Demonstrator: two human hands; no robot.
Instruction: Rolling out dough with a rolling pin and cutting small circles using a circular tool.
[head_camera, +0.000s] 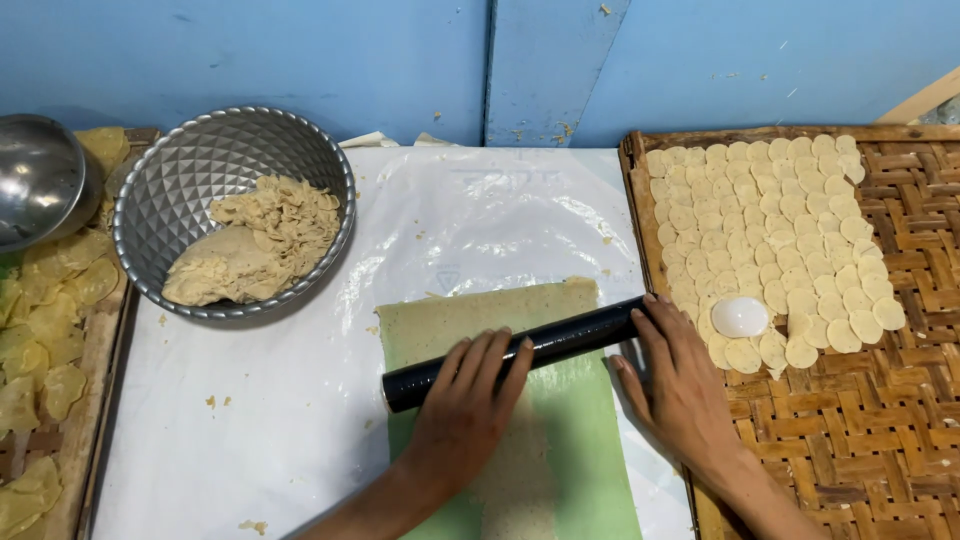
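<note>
Fingers of the left hand (470, 395) lie flat and spread on a glossy black rolling pin (515, 352); the right hand (680, 385) presses its right end, fingers extended together. The pin lies slantwise across a thin, pale dough sheet (480, 315) on green plastic (590, 450).

Glossy black smooth cylindrical roller (520, 352). Matt, grainy beige dough sheet (480, 318). Faceted shiny metal bowl (190, 160). Woven brown rattan tray (880, 420), rough. Wrinkled translucent white plastic sheet (300, 400), slightly glossy. Smooth white plastic cap (740, 317).
</note>
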